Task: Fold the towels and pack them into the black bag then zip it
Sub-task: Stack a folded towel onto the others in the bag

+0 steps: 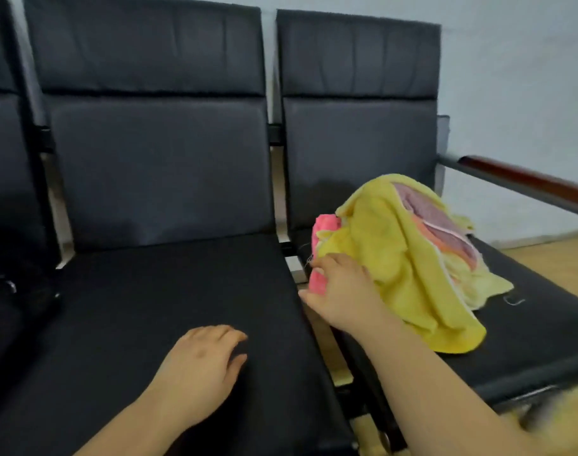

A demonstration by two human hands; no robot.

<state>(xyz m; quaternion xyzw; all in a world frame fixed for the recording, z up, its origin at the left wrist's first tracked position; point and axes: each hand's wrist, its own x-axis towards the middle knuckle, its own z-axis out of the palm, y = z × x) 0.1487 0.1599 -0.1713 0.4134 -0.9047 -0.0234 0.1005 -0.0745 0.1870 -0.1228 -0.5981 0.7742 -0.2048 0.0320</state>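
Note:
A heap of unfolded towels lies on the right black seat [527, 340]: a big yellow towel [396, 258] drapes over a pink towel [323, 228] and a striped mauve and orange one [445, 225]. My right hand [340, 297] reaches to the heap's left edge and grips the pink towel where it sticks out under the yellow one. My left hand [198, 366] hovers palm down with relaxed fingers over the middle black seat [149, 307], holding nothing. A black bag [14, 311], dim and partly cut off, sits on the far left seat.
Three black padded chairs stand joined in a row against a pale wall. A wooden armrest [527, 179] on a metal frame bounds the right seat. A narrow gap [297, 268] with metal brackets separates the middle and right seats. Wooden floor shows at right.

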